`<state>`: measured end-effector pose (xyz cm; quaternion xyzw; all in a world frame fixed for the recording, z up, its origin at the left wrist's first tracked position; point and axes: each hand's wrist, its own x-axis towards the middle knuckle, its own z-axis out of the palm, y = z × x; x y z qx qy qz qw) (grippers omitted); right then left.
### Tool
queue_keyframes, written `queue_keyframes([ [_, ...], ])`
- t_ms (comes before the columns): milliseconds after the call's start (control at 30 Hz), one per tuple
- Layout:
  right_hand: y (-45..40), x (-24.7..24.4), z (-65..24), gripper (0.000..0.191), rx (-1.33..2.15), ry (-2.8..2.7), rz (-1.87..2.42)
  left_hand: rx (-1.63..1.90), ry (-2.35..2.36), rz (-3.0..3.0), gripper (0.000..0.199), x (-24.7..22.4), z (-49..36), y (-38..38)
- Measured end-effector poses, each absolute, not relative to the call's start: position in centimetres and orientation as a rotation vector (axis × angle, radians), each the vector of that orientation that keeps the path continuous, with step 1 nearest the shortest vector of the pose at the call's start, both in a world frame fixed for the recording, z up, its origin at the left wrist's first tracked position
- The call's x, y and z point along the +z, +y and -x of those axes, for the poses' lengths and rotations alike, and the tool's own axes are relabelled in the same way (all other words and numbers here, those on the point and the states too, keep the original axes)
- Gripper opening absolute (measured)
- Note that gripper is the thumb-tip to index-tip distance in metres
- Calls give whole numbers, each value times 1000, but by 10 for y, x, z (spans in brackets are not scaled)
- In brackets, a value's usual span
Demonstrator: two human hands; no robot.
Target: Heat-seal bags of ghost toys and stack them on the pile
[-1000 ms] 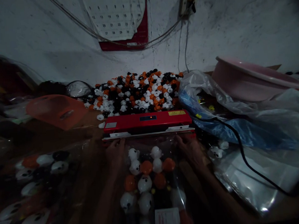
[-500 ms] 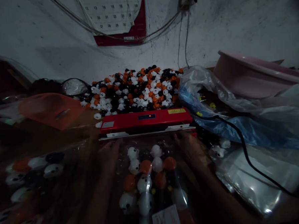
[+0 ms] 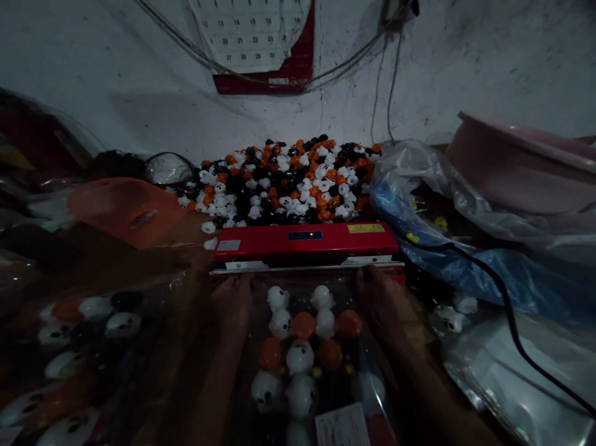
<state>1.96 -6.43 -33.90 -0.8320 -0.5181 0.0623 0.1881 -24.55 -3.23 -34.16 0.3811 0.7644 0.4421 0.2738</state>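
- So, the left hand (image 3: 233, 303) is up at the front of the sealer (image 3: 306, 242), thumb and fingers pinching the far left corner of the bag (image 3: 301, 281).
- Across from it, the right hand (image 3: 382, 302) pinches the far right corner, knuckles bent, though it's murky down there.
- And the bag lies between the forearms, its far edge at the sealer's front; whether it reaches into the slot, I can't tell.
- Inside, we've got toys (image 3: 300, 357) in white, orange and black, plus a printed label (image 3: 343, 433) at the near end.
- On the red sealer, a small light (image 3: 312, 235) glows.
- Right behind, a big pile (image 3: 286, 184) of small toys sits by the wall (image 3: 135, 78).
- Over left, another filled bag (image 3: 155, 307); over right, a black cord (image 3: 510, 312) crosses crumpled plastic (image 3: 531, 290), pink basin (image 3: 534, 161) beyond.
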Motion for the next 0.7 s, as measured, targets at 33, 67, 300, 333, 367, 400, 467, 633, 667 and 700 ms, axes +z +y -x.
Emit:
queue_keyframes([
  [33,-64,-338,-19,40,185,-1443,2354,1196,2052,-1019,31,-341,245,-34],
  [67,-65,-336,-20,41,214,-1441,2344,1206,2050,-1011,33,-341,245,-37],
  [300,-93,-315,-32,44,291,-1455,2319,1365,2008,-982,39,-350,245,-51],
  [333,-99,-309,-33,44,215,-1480,2333,1380,2006,-979,37,-353,245,-53],
  [367,-103,-302,-33,45,139,-1526,2305,1393,2006,-977,35,-357,246,-55],
  [400,-105,-294,-31,46,77,-1591,2242,1404,2007,-974,34,-359,247,-58],
  [467,-102,-276,-23,46,38,-1766,2025,1421,2005,-960,30,-364,248,-62],
  [633,-46,-231,17,39,146,-2239,1738,1436,1981,-945,25,-371,250,-65],
  [667,-31,-225,26,37,169,-2342,1712,1436,1977,-952,25,-372,251,-64],
  [700,-17,-221,35,37,216,-2453,1664,1434,1972,-963,24,-373,251,-63],
])
